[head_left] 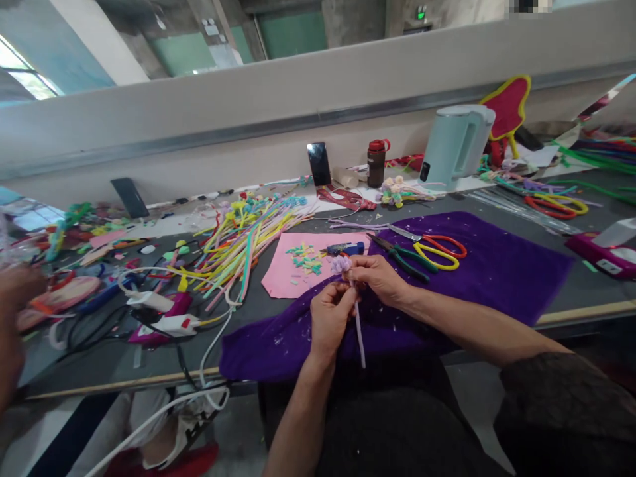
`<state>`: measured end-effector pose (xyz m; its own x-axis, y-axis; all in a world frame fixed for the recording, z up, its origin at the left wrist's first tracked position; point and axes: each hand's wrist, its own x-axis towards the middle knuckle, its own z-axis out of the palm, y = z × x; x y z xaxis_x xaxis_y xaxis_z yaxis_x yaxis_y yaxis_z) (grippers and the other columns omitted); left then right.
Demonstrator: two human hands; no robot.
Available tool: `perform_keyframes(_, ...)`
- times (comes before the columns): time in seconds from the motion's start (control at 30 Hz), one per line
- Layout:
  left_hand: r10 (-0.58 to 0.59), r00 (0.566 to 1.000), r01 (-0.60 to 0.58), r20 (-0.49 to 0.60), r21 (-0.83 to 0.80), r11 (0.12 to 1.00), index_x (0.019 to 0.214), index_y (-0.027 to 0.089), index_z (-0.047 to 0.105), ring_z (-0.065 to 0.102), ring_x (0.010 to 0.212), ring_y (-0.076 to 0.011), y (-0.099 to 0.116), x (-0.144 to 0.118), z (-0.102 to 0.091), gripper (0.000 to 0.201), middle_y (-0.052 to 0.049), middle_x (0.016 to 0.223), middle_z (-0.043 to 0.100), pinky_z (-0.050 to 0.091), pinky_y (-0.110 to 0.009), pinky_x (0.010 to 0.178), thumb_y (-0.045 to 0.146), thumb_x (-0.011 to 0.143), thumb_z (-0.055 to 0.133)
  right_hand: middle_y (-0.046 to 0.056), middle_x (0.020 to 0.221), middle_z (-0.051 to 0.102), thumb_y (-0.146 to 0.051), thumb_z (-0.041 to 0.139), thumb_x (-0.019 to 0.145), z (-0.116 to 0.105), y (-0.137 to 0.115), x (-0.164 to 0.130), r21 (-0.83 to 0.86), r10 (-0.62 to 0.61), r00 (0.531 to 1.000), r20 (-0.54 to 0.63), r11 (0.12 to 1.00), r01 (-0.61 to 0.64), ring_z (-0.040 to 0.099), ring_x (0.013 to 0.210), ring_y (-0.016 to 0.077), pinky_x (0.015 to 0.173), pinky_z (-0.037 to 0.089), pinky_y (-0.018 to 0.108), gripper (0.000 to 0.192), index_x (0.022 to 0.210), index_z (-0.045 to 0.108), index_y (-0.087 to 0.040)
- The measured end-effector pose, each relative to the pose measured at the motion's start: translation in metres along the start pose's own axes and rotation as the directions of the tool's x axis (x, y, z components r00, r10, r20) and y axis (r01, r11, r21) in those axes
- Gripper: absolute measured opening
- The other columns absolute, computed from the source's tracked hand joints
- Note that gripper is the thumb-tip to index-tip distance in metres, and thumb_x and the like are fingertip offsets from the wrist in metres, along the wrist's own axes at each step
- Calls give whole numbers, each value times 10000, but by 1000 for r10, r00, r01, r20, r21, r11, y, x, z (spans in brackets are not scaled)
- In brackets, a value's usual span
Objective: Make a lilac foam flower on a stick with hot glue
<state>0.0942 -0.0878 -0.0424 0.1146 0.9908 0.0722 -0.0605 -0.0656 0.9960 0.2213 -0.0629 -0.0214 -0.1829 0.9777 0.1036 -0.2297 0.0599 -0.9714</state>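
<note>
Both my hands hold one lilac pipe-cleaner flower (341,264) above the purple cloth (497,265). My left hand (330,318) grips its pale stem (360,338), which hangs down below my fingers. My right hand (377,275) pinches the stem just under the fuzzy flower head. Right behind my hands, on the cloth, lie green-handled pliers (405,258) and scissors with red and yellow handles (437,248).
A pink sheet (285,265) with small coloured scraps and a blue tool (345,249) lies behind the cloth. Several coloured pipe cleaners (243,238) spread to the left, near glue guns (163,318) and cables. A kettle (454,146), bottle (376,162) and phone (318,163) stand by the wall. Another person's hand (14,291) is at far left.
</note>
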Motion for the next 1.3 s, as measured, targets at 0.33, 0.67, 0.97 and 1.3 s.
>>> perform_keyframes(0.33, -105, 994, 110, 34, -260, 959, 683, 124, 604, 391, 341, -14, 0, 4, -6, 229, 21, 537, 597, 265, -142, 329, 343, 675, 670, -30, 507, 507, -479, 579, 748, -2, 8, 3, 23, 97, 992, 81, 995, -99, 417, 429, 66, 400, 271, 188, 369, 817, 652, -124)
perform_keyframes(0.67, -113, 993, 120, 42, -208, 971, 650, 135, 553, 399, 341, -18, 0, 4, -5, 258, 25, 533, 590, 275, -145, 335, 362, 670, 673, -45, 541, 515, -374, 669, 681, -3, 11, 4, 24, 69, 994, 88, 997, -71, 396, 417, 46, 409, 273, 187, 256, 667, 572, -137)
perform_keyframes(0.97, -85, 994, 54, -75, -342, 938, 871, 163, 569, 377, 394, -15, 0, 8, -9, 299, 73, 565, 482, 255, -132, 355, 331, 656, 689, -60, 449, 488, -408, 629, 718, -6, 6, 4, -70, 86, 983, 161, 995, -76, 362, 374, 48, 388, 243, 186, 286, 654, 531, -147)
perform_keyframes(1.3, -135, 991, 123, -1, -409, 904, 714, 126, 592, 318, 372, -7, -2, 8, -14, 199, 76, 483, 426, 213, -139, 353, 276, 637, 699, -74, 444, 438, -400, 640, 720, -8, 5, 2, -146, 146, 934, 325, 984, -103, 358, 373, 34, 379, 197, 179, 328, 593, 480, -143)
